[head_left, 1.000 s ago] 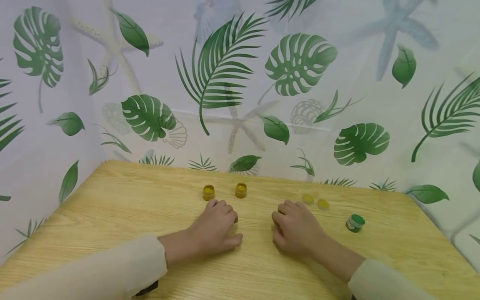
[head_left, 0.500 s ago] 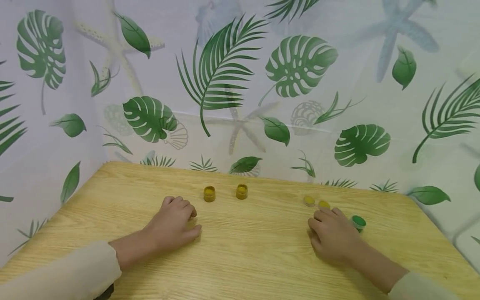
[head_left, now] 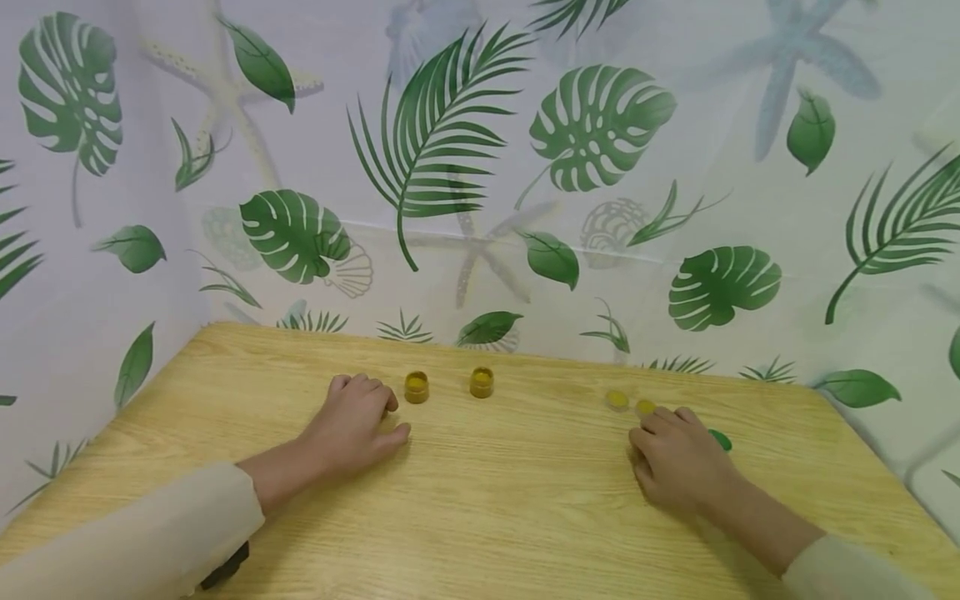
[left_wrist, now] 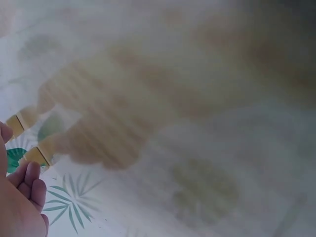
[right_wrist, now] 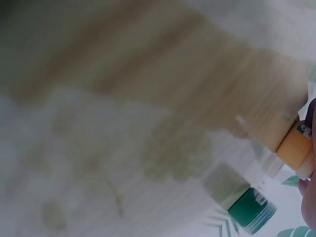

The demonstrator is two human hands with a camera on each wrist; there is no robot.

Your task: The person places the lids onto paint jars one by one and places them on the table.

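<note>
My left hand [head_left: 348, 429] hovers over the table with fingers relaxed. Its fingertips are beside a small open yellow jar [head_left: 417, 387]; a second yellow jar [head_left: 482, 382] stands to the right. In the left wrist view, the fingers [left_wrist: 32, 177] overlap the nearer jar [left_wrist: 38, 155]. My right hand [head_left: 684, 462] has curled fingers and grips a small orange jar [right_wrist: 295, 146] with a clear top, seen at the right wrist view's edge and hidden in the head view. Just beyond its fingertips lie two flat yellow-looking clear lids, one farther left [head_left: 617, 400], one nearer [head_left: 645, 407].
A green jar [right_wrist: 249, 210] stands beside the right hand, which mostly covers it in the head view. Leaf-patterned cloth [head_left: 480, 167] rises behind the wooden tabletop [head_left: 510, 517] and along its sides.
From the middle of the table the hands have moved apart, left hand leftward and right hand rightward to the lids and green jar. Lately the left has edged up toward the left yellow jar.
</note>
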